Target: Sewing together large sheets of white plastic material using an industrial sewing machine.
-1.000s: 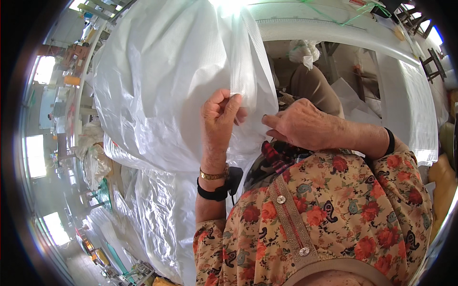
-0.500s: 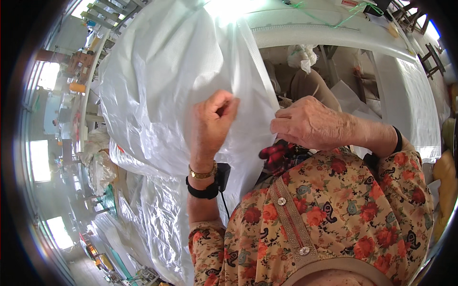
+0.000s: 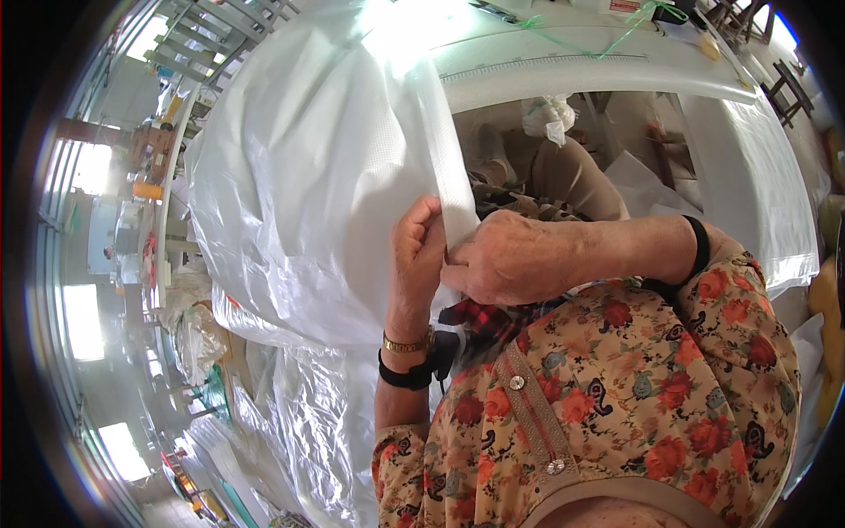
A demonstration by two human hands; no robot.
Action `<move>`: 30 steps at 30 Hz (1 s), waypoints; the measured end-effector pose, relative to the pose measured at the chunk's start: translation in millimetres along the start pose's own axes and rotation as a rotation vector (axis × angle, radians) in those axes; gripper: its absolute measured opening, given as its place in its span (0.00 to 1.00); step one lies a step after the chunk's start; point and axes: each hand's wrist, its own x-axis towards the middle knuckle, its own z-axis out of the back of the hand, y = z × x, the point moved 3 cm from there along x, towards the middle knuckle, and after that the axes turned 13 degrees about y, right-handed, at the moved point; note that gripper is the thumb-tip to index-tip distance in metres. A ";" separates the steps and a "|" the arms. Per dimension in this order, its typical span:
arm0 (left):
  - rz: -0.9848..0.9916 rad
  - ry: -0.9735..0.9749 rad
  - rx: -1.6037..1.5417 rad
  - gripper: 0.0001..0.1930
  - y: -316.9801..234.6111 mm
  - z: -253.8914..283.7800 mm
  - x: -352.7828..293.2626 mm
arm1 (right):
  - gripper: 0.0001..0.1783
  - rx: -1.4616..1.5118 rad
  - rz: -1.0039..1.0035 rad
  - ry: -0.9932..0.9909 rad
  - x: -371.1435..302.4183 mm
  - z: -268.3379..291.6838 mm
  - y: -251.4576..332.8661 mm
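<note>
White plastic sheet [image 3: 308, 176] drapes left of my feed's centre, its folded edge [image 3: 447, 167] between 2 hands: right hand [image 3: 500, 255] pinches it; whether left hand [image 3: 416, 251] grips, I can't tell. Probably edge-folding; next calls for keeping the fold straight.

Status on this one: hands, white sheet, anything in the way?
Left hand, right hand: at edge of white sheet, exact grip hidden. Sheet rumpled. Glare over its far end; nothing visibly blocking the hands.
</note>
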 end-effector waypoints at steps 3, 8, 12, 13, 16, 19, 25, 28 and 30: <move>0.094 -0.052 -0.005 0.06 -0.3 3.6 -6.4 | 0.08 -0.111 -0.014 0.046 2.7 -1.3 2.4; 0.050 -0.086 0.012 0.08 -7.3 1.9 -5.9 | 0.11 -0.100 0.098 0.012 3.1 -6.0 -10.2; -0.050 -0.146 0.293 0.07 -24.3 24.2 -8.5 | 0.13 0.868 -0.373 -0.775 -14.6 -26.4 -70.9; -0.107 -0.146 0.352 0.06 -29.4 25.9 -4.2 | 0.14 0.873 -0.497 -0.888 -12.0 -50.1 -96.1; -0.143 -0.085 0.589 0.06 -77.7 30.4 -0.1 | 0.17 1.283 -0.752 -0.777 50.4 -76.4 -137.9; -0.135 0.006 0.815 0.07 -116.0 11.5 19.3 | 0.20 0.966 -0.259 -0.686 111.3 -73.7 -135.9; -0.072 0.227 0.995 0.07 -89.3 -2.7 22.8 | 0.19 0.864 -0.217 -0.715 86.2 -79.6 -130.1; -0.085 0.143 1.118 0.09 -48.1 -12.8 3.2 | 0.19 0.818 -0.167 -0.692 77.0 -81.6 -121.2; -0.119 0.036 1.078 0.09 -29.5 -16.2 -1.1 | 0.18 0.783 -0.158 -0.676 61.5 -81.3 -121.4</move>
